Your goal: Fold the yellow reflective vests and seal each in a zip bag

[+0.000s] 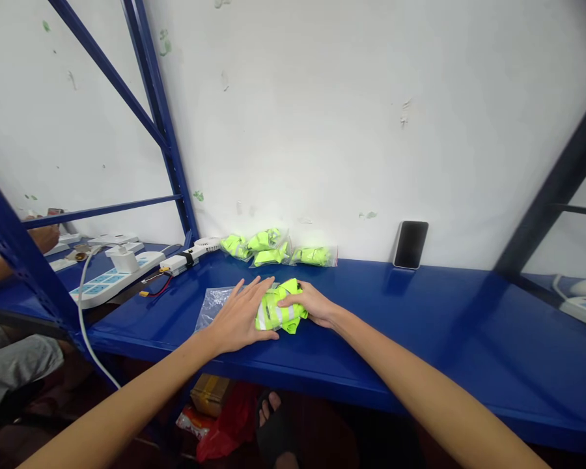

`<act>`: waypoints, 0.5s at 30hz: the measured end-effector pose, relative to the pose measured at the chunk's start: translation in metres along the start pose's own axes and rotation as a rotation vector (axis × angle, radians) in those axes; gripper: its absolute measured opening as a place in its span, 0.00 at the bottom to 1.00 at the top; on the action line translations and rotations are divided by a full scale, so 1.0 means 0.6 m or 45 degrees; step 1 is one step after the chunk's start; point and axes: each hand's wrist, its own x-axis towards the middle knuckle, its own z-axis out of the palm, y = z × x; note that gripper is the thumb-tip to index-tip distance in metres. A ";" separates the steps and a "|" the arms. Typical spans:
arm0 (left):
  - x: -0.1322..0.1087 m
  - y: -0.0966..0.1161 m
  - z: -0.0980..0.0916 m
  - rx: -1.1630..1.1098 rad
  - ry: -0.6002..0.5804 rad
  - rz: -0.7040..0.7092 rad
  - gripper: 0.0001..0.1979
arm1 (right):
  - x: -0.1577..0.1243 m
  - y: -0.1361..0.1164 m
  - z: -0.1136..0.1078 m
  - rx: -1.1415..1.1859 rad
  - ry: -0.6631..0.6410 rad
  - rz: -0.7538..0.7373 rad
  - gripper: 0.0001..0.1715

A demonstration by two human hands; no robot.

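A folded neon-yellow reflective vest point(278, 312) with silver-white stripes lies on the blue table between my hands. My right hand point(315, 305) grips its right end, thumb on top and the other fingers mostly hidden behind it. Around the left end of the vest is my left hand point(241, 316), thumb toward me and fingers stretched along the far side. A clear plastic bag point(211, 305) spreads out flat from under my left hand, which holds it against the vest. How far the vest sits inside the bag is hidden by that hand.
Several bagged neon-yellow vests point(268, 246) lie along the wall. A phone point(411, 244) leans there farther right. To the left are a power strip point(120, 277), a battery lead point(159, 286) and blue frame posts point(159, 111). Another person's hand point(46, 238) shows at far left.
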 end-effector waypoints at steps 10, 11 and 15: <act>0.003 0.029 0.000 0.090 0.112 -0.105 0.45 | 0.001 0.007 0.006 0.345 0.004 -0.070 0.28; 0.004 0.032 -0.001 0.142 0.140 -0.105 0.46 | 0.003 0.008 0.009 0.378 0.033 -0.077 0.29; 0.010 0.036 -0.001 0.329 0.223 -0.063 0.45 | 0.008 0.018 0.019 0.424 0.093 -0.091 0.28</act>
